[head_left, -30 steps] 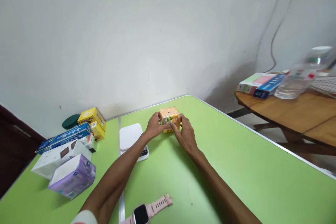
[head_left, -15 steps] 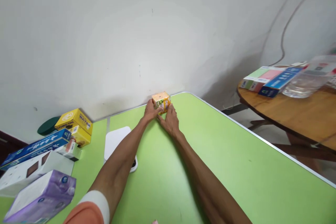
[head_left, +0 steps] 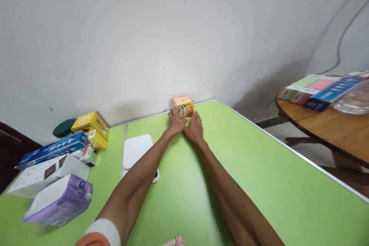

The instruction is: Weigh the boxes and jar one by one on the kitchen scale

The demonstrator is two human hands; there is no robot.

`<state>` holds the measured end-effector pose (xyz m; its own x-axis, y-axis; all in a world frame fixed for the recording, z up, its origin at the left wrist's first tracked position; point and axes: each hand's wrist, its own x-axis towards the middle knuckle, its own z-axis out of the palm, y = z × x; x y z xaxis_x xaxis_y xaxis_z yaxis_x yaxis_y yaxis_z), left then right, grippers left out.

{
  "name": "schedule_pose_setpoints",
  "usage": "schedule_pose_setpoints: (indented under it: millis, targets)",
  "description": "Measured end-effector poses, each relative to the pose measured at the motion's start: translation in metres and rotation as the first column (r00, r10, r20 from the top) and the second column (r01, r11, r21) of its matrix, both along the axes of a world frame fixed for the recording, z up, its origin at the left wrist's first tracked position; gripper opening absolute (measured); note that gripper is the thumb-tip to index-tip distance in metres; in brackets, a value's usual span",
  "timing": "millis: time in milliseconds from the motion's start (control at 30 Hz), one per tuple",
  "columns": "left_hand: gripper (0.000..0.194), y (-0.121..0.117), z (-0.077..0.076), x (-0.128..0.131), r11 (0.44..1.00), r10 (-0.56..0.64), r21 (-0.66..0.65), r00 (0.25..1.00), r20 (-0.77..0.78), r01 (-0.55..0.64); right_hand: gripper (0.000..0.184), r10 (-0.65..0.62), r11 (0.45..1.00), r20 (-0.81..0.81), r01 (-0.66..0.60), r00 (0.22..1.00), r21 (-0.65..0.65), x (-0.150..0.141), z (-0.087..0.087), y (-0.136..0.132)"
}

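Note:
A small orange juice-style carton box (head_left: 184,107) with fruit pictures stands at the far edge of the green table, close to the wall. My left hand (head_left: 175,123) is at its left side, thumb across the lower front. On the opposite side, my right hand (head_left: 195,127) has its fingers against the lower right edge. Both hands have the box between them, and their thumbs nearly meet in front. A white kitchen scale (head_left: 137,150) lies nearest my left forearm, which partly covers it.
At the left stand yellow boxes (head_left: 92,127), long blue boxes (head_left: 54,149), a white box (head_left: 49,175) and a purple-wrapped pack (head_left: 62,201). A pink object (head_left: 174,241) pokes in at the bottom. A wooden table (head_left: 325,130) at right carries cartons (head_left: 331,92).
The view has turned a little to the left, so everything appears shifted right. My hands sit slightly lower on the box, showing more of its front. The pink object has come further into view.

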<state>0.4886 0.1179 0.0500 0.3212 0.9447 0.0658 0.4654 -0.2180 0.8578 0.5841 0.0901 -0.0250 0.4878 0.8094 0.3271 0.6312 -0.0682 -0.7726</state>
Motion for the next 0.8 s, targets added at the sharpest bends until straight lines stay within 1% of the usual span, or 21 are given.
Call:
schedule_pose_setpoints:
  millis: [67,133,200,267,300,333,367,400,433,467,500,533,567,600,633,667,700,733,767,800]
  targets:
    - [0.101,-0.033,0.011,-0.018,0.995,-0.099,0.003,0.995,-0.003,0.099,0.100,-0.016,1.000,-0.066,0.016,0.998,0.001,-0.004,0.003,-0.009]
    - [0.098,-0.074,0.022,-0.046,0.975,-0.220,0.026,0.976,-0.002,0.220,0.105,-0.029,1.000,-0.109,0.027,0.994,-0.013,-0.009,0.007,-0.022]
    - [0.093,-0.121,0.032,-0.084,0.948,-0.313,0.059,0.950,0.017,0.311,0.108,-0.005,1.000,-0.133,0.002,0.991,-0.024,-0.015,0.011,-0.039]
    - [0.085,-0.168,0.039,-0.130,0.916,-0.388,0.129,0.921,0.038,0.381,0.105,0.067,0.996,-0.182,-0.076,0.981,-0.042,-0.026,0.017,-0.060]
    - [0.083,-0.190,0.041,-0.154,0.907,-0.404,0.150,0.914,0.040,0.394,0.101,0.114,0.990,-0.224,-0.130,0.968,-0.056,-0.033,0.021,-0.072]
    - [0.081,-0.211,0.042,-0.177,0.911,-0.389,0.165,0.920,0.043,0.377,0.098,0.161,0.980,-0.268,-0.185,0.950,-0.067,-0.043,0.026,-0.082]
    - [0.078,-0.230,0.043,-0.200,0.923,-0.350,0.187,0.936,0.046,0.336,0.093,0.206,0.969,-0.301,-0.237,0.931,-0.069,-0.056,0.033,-0.092]
    - [0.076,-0.246,0.044,-0.221,0.939,-0.285,0.215,0.957,0.052,0.268,0.088,0.256,0.956,-0.318,-0.288,0.913,-0.057,-0.072,0.040,-0.102]
    - [0.074,-0.260,0.044,-0.239,0.950,-0.195,0.258,0.979,0.059,0.173,0.083,0.316,0.940,-0.314,-0.341,0.895,-0.026,-0.091,0.049,-0.110]
    - [0.072,-0.271,0.044,-0.256,0.947,-0.078,0.317,0.995,0.068,0.053,0.078,0.393,0.913,-0.295,-0.407,0.871,0.016,-0.113,0.059,-0.118]
    - [0.073,-0.279,0.043,-0.272,0.920,0.060,0.383,0.995,0.084,-0.088,0.072,0.482,0.872,-0.273,-0.485,0.832,0.062,-0.138,0.069,-0.125]
    - [0.075,-0.285,0.043,-0.286,0.861,0.209,0.450,0.972,0.110,-0.236,0.068,0.573,0.817,-0.257,-0.569,0.778,0.097,-0.165,0.078,-0.133]
    - [0.077,-0.289,0.042,-0.299,0.774,0.354,0.509,0.924,0.146,-0.377,0.066,0.654,0.753,-0.246,-0.648,0.716,0.115,-0.193,0.086,-0.141]
    - [0.080,-0.291,0.041,-0.312,0.671,0.479,0.550,0.857,0.189,-0.497,0.066,0.717,0.692,-0.235,-0.711,0.656,0.125,-0.221,0.092,-0.149]
    - [0.083,-0.292,0.040,-0.325,0.574,0.578,0.564,0.782,0.233,-0.593,0.067,0.768,0.635,-0.218,-0.762,0.602,0.129,-0.248,0.095,-0.155]
    - [0.085,-0.291,0.038,-0.338,0.499,0.653,0.549,0.707,0.270,-0.670,0.070,0.803,0.590,-0.202,-0.796,0.561,0.133,-0.274,0.096,-0.160]
    - [0.087,-0.290,0.034,-0.351,0.458,0.705,0.508,0.646,0.293,-0.730,0.074,0.819,0.568,-0.189,-0.812,0.542,0.136,-0.296,0.094,-0.164]
    - [0.089,-0.287,0.030,-0.363,0.447,0.742,0.441,0.598,0.302,-0.778,0.079,0.825,0.560,-0.176,-0.818,0.537,0.130,-0.316,0.089,-0.166]
    - [0.091,-0.283,0.024,-0.375,0.459,0.768,0.353,0.564,0.302,-0.815,0.084,0.820,0.567,-0.169,-0.815,0.546,0.116,-0.333,0.083,-0.166]
    - [0.092,-0.279,0.018,-0.386,0.486,0.783,0.256,0.546,0.297,-0.836,0.088,0.812,0.579,-0.162,-0.809,0.561,0.103,-0.347,0.076,-0.166]
